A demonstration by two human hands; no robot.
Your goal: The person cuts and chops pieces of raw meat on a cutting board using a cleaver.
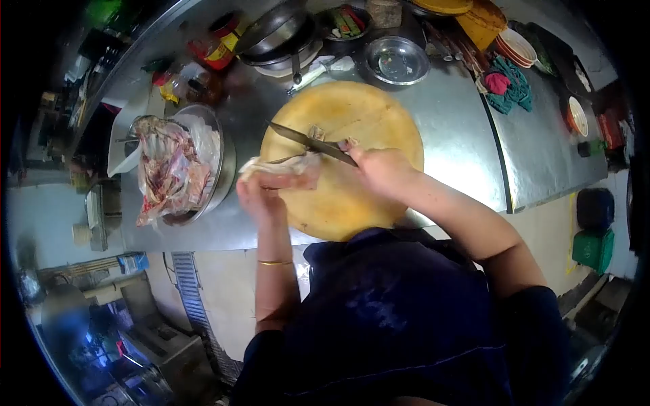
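A round yellow chopping board [352,210] lies on the metal counter. My left hand [257,196] is wrapped round the left end of a long piece of meat [294,177], which reaches over the board's left edge. In my right hand [376,166] is a cleaver with a dark blade [298,137], its blade pointing up and left across the board, above the meat's right end. Small cut pieces [316,132] lie beside the blade. Further left, a metal basin [218,172] holds large bony meat [172,169] and a clear plastic bag.
Behind the board stand a wok [274,34], a knife with a pale handle [308,76] and a metal bowl [397,62]. A green cloth [511,84] and stacked bowls [516,49] are at the right. Jars [203,84] stand at the back left.
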